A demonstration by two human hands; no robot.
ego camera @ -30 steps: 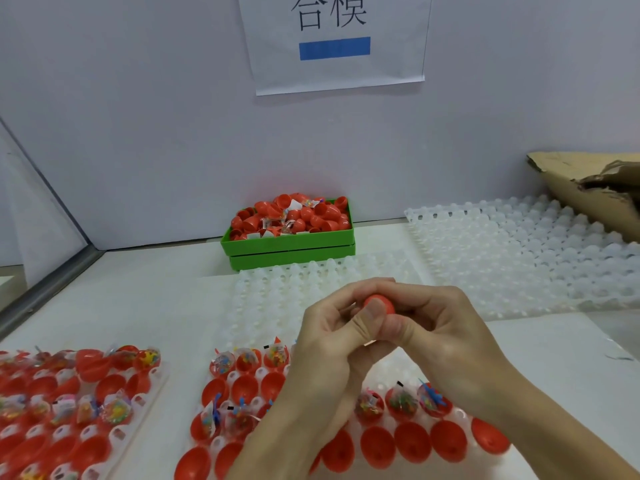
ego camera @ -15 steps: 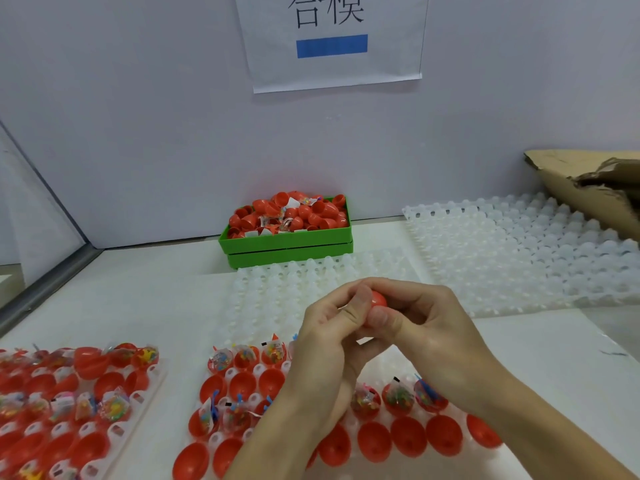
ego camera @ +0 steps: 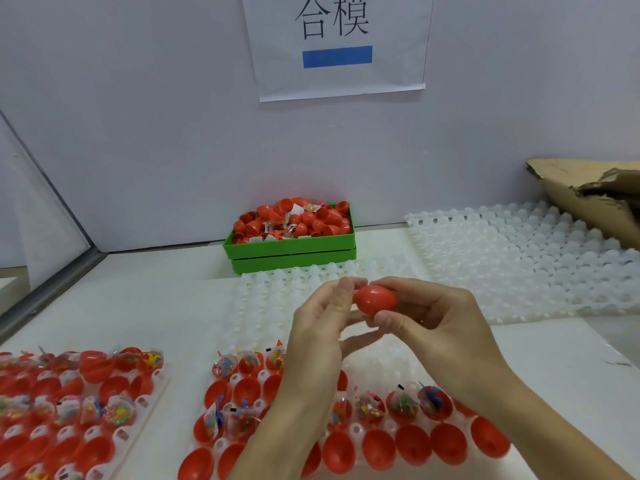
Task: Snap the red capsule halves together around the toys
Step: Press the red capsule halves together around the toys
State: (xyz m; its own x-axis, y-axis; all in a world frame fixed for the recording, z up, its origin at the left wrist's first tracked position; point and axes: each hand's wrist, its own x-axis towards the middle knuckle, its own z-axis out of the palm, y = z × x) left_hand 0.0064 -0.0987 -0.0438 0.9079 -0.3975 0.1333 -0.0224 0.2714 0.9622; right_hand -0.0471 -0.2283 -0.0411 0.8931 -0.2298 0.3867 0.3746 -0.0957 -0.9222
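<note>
A red capsule (ego camera: 375, 299) is held above the desk (ego camera: 156, 306), long axis running left to right. The right hand (ego camera: 436, 327) pinches its right end with thumb and forefinger. The left hand (ego camera: 322, 320) sits at its left end, fingers (ego camera: 346, 292) curled against it. Both wrists angle inward.

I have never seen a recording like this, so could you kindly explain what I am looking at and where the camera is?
There is no machine here: a person wears one camera on the head, looking down at their own two bare hands. The left hand and right hand together hold a closed red capsule above a white table. Below them lies a tray of open red halves, some holding small bagged toys. A second such tray lies to the left. Behind stands a green bin heaped with red capsules, and empty white trays lie to the right.
</note>
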